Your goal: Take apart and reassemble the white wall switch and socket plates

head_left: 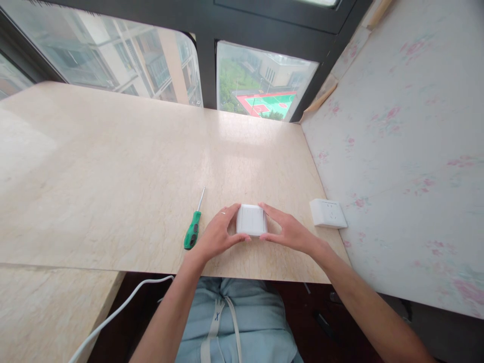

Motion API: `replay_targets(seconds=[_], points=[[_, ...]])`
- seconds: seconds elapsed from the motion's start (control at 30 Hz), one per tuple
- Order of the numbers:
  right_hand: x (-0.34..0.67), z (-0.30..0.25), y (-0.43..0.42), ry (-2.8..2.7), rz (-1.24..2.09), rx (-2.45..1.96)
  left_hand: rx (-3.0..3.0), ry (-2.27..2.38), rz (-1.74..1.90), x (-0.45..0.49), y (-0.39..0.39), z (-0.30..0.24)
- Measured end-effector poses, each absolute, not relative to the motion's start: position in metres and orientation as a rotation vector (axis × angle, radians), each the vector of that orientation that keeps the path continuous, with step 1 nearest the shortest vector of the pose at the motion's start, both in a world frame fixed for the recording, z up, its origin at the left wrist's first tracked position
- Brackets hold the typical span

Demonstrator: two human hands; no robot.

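A white square wall switch (251,220) with upright panel lines lies near the front edge of the stone-look counter. My left hand (222,231) grips its left side, thumb at the near edge and fingers at the far corner. On the opposite side my right hand (285,229) holds it the same way, with thumb and fingertips at the right corners. To the left of my left hand rests a screwdriver (193,228) with a green and black handle, its metal shaft pointing away from me. The underside of the switch is hidden.
A white socket box (328,214) sits where the counter (113,176) meets the flowered wall (408,151) at right. Dark-framed windows (209,75) run along the back. A white cable (124,307) hangs below the front edge at left.
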State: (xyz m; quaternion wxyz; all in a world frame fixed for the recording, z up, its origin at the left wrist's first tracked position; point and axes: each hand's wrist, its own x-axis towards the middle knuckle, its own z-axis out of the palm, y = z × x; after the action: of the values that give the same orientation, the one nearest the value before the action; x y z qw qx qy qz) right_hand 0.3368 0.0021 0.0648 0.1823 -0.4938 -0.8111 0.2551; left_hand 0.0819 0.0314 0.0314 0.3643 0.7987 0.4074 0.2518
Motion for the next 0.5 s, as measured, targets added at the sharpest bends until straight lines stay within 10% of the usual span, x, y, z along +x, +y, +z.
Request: replay_targets(seconds=[0.5], points=[[0.3387,0.0568,0.0034,-2.149,0.821,-1.334,2.134,1.104,0.711,0.0818,0.0249,0.0256]])
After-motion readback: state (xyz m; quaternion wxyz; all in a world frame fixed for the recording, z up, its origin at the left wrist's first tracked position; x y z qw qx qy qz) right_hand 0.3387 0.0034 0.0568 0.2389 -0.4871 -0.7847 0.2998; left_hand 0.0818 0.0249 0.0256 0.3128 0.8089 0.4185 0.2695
